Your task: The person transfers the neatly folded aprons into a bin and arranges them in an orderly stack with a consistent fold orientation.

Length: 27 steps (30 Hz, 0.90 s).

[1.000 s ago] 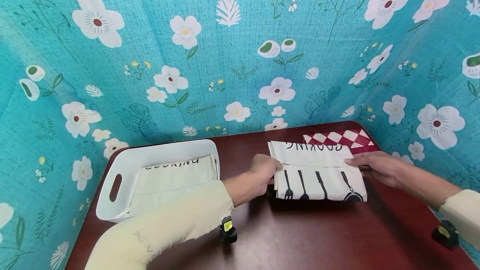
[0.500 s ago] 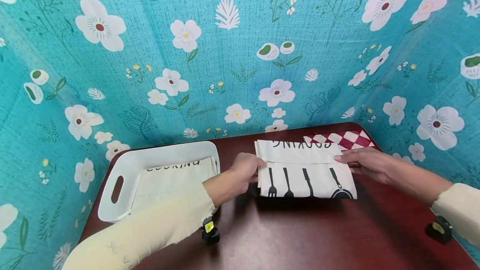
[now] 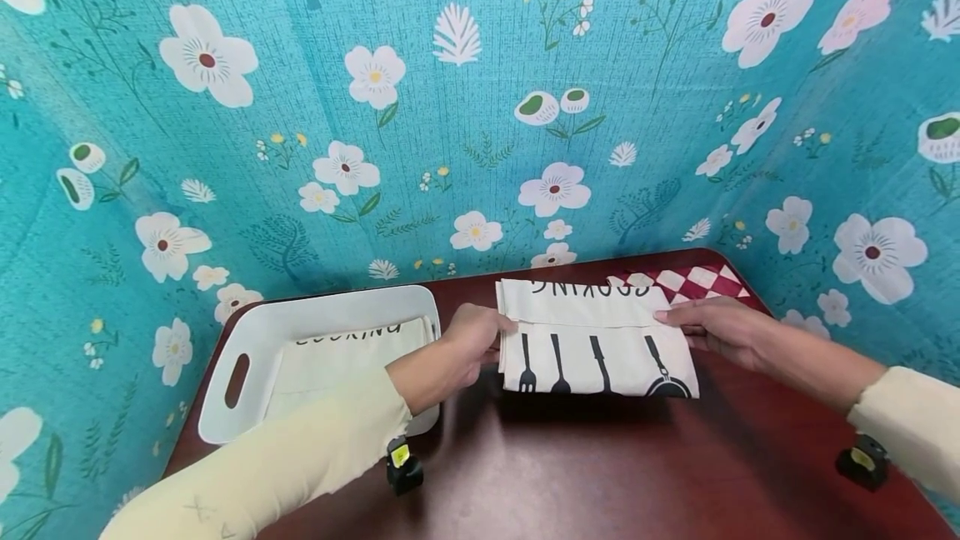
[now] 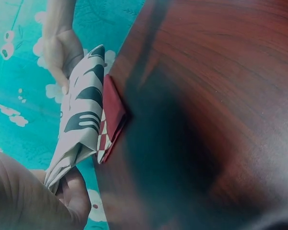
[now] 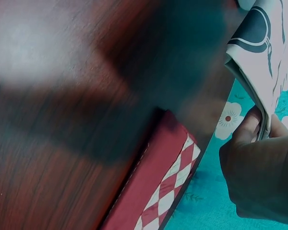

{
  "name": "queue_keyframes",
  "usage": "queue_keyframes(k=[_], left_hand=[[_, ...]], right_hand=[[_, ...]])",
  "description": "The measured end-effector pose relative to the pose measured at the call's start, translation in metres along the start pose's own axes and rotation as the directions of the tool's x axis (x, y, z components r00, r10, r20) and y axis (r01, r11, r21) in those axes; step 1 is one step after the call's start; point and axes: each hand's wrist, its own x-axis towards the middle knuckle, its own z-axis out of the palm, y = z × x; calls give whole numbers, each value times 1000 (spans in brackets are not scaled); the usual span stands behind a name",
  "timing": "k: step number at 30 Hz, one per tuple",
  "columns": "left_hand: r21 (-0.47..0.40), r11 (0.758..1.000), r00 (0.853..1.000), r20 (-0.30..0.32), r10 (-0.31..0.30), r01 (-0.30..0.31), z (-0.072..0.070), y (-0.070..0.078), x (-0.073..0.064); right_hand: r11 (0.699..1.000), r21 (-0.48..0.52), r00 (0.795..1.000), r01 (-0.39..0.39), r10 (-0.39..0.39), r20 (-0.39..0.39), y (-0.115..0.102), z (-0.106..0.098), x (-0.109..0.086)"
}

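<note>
Between both hands a folded cream cloth (image 3: 596, 348), printed with black lettering and kitchen utensils, is held above the table. My left hand (image 3: 471, 344) pinches its left edge, thumb on top. On the opposite edge, the right hand (image 3: 723, 327) pinches it between thumb and fingers. The left wrist view shows the cloth's (image 4: 84, 105) layered end gathered in the fingers. In the right wrist view the fingers (image 5: 247, 127) close on its folded corner. A similar folded cloth (image 3: 330, 365) lies in the white bin (image 3: 251, 332) at left, partly covered by the left sleeve.
A folded red-and-white checked cloth (image 3: 697, 280) lies at the table's back right corner, partly behind the held cloth. The dark red-brown table (image 3: 585, 465) meets a blue floral curtain (image 3: 420, 107) at its back edge.
Both hands have carried the folded cream cloth leftward toward the white bin, keeping their grip on its two edges. The checked cloth and the cloth in the bin stay in place.
</note>
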Motion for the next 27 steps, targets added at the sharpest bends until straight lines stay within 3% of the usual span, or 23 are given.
queue_keyframes(k=[5, 18, 27], left_hand=[[9, 1000, 1000, -14, 9, -9, -7, 4, -1], [39, 999, 1000, -16, -8, 8, -30, 12, -10], [41, 999, 999, -44, -12, 14, -45, 9, -11]], right_hand=[[998, 59, 1000, 16, -17, 11, -4, 6, -2], [999, 26, 998, 41, -42, 44, -18, 21, -1], [997, 47, 996, 60, -63, 62, -30, 35, 0]])
